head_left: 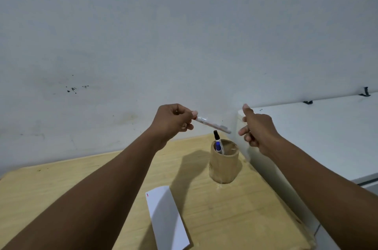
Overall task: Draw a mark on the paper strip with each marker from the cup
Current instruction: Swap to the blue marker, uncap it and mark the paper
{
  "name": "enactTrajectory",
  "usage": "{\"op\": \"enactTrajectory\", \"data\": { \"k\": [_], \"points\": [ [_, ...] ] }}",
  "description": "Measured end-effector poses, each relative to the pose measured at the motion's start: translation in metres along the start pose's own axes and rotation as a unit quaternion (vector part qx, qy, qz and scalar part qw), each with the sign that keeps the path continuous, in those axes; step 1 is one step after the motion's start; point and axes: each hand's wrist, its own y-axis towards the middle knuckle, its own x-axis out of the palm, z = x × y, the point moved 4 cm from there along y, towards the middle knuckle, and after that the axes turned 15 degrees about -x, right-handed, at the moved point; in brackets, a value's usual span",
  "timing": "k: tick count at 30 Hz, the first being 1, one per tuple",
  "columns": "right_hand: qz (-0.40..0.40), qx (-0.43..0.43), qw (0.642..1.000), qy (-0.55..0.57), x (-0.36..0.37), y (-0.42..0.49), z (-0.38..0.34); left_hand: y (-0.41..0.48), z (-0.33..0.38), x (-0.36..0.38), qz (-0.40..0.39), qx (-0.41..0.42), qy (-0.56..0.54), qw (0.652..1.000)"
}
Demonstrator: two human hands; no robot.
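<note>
My left hand [173, 122] is raised above the table and grips a white marker [212, 125] with a red end; the marker points right and slightly down, and is blurred. My right hand [257, 129] hovers just right of the marker's free end without touching it, fingers loosely apart, with nothing visible in it. Below them stands a tan cup [225, 164] holding a blue marker [218, 144] with a black cap. A white paper strip [167, 219] lies on the table in front of the cup, with a small red mark [147, 195] at its far left corner.
The light wooden table [61, 188] stands against a pale wall [184, 35]. A white chest-like unit [327, 137] sits flush against the table's right side, rising higher than the tabletop, close to the cup.
</note>
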Motion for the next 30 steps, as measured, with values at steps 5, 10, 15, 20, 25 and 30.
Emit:
{"op": "enactTrajectory", "data": {
  "k": [5,10,15,20,25,30],
  "points": [
    [-0.013,-0.028,0.998,-0.051,-0.016,0.005,0.009,0.009,0.004,0.010,0.008,0.021,0.136,0.990],
    [-0.025,-0.041,0.995,-0.083,-0.037,-0.003,0.030,0.010,-0.008,0.072,-0.032,0.048,0.262,0.963],
    [-0.060,-0.085,0.987,-0.122,-0.015,-0.007,0.024,0.008,-0.020,0.086,-0.045,0.045,0.334,0.940],
    [-0.083,-0.086,0.987,-0.110,-0.003,-0.012,0.025,0.007,-0.031,0.086,-0.038,0.059,0.363,0.929],
    [-0.091,-0.091,0.988,-0.081,0.005,-0.015,0.013,0.008,-0.012,0.069,-0.005,0.075,0.340,0.937],
    [-0.112,-0.103,0.986,-0.066,0.018,-0.022,-0.005,0.005,-0.002,0.051,0.000,0.065,0.307,0.950]
  ]
}}
